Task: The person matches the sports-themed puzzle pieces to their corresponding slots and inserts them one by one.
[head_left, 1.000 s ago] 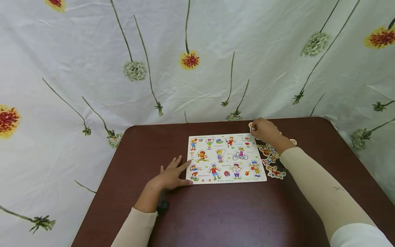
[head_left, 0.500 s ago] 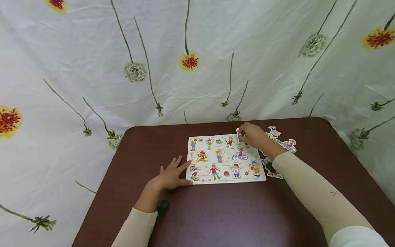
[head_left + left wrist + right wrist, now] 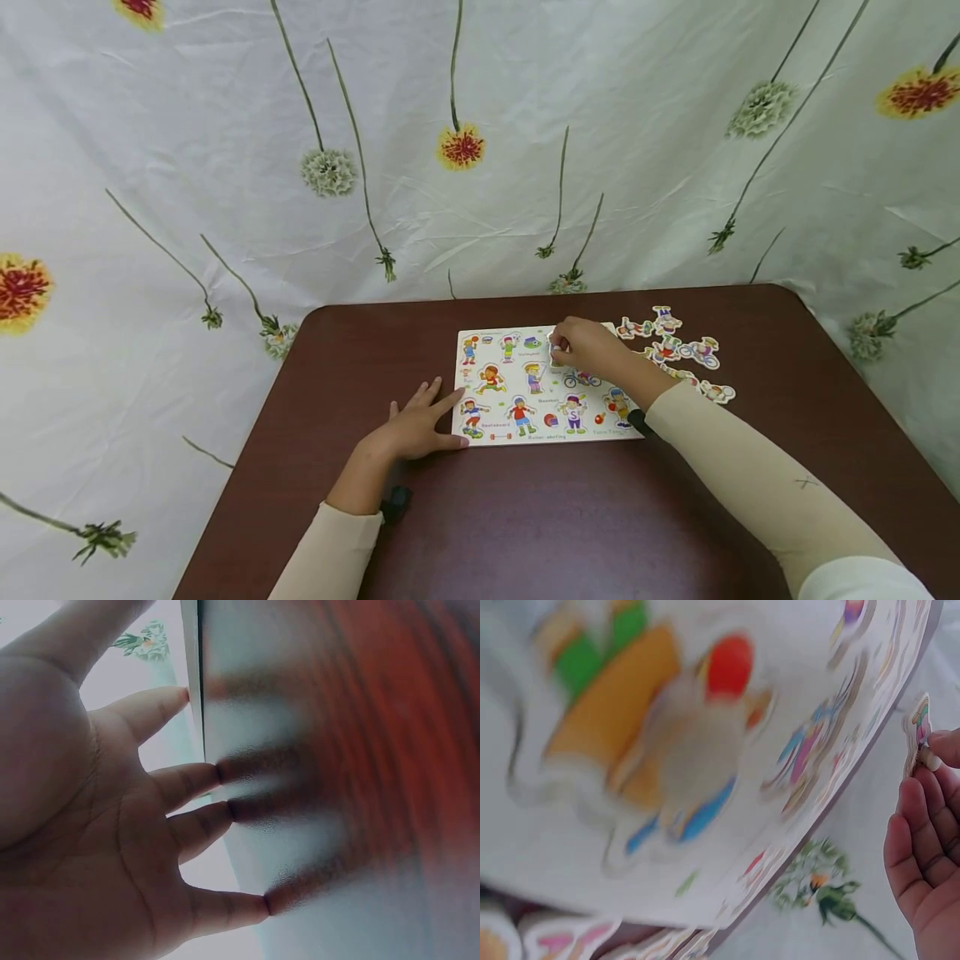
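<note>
A white puzzle board (image 3: pixel 468 437) printed with children playing sports lies on the table. My left hand (image 3: pixel 416 425) rests at its left edge with fingers spread, thumb near the lower left corner. In the left wrist view, the fingertips (image 3: pixel 251 907) press on the dark tabletop, one right at the board's edge. My right hand (image 3: pixel 588 346) is over the upper right part of the board. It pinches a small puzzle piece (image 3: pixel 921 720) by its knob; the piece shows a figure in green and pink and is held upright in the right wrist view.
Several loose puzzle pieces (image 3: pixel 699 352) lie to the right of the board, some partly behind the right forearm. The dark brown table (image 3: pixel 525 517) meets a white flowered cloth (image 3: pixel 510 242) at its far edge.
My right hand has moved left from the loose pieces to over the board, carrying a puzzle piece. The left hand has stayed at the board's left edge.
</note>
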Demonstrator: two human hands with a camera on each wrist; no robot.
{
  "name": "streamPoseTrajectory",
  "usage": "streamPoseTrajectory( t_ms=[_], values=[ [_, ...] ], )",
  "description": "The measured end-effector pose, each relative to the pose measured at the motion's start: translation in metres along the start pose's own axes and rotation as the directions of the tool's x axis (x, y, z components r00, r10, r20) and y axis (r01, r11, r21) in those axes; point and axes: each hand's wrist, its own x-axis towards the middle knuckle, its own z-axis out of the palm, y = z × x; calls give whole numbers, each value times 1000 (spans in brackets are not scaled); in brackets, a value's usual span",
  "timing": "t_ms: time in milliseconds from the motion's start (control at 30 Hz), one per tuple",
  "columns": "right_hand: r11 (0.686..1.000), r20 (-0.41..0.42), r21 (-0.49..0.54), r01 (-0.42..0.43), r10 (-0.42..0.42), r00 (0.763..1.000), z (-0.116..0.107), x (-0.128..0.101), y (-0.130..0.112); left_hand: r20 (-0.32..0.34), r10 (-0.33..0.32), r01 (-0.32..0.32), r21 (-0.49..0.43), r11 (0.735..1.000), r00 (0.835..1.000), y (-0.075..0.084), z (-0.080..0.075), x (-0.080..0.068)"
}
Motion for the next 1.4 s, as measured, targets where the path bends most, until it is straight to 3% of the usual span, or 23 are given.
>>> streamPoseTrajectory(
  t_ms=[267,600,1033,1400],
  values=[
    [999,44,-1,52,-52,998,9,-2,-22,-2,3,-3,2,1000,1000,1,-2,-1],
    [994,63,8,105,-105,992,23,2,-28,-6,1,-1,-1,1000,1000,1,0,0],
    [993,109,30,113,-115,987,28,5,-28,-10,4,-4,-11,1000,1000,1,0,0],
    [997,185,51,51,-60,981,34,13,-26,-7,7,-8,-15,1000,1000,3,-2,-2]
  ],
)
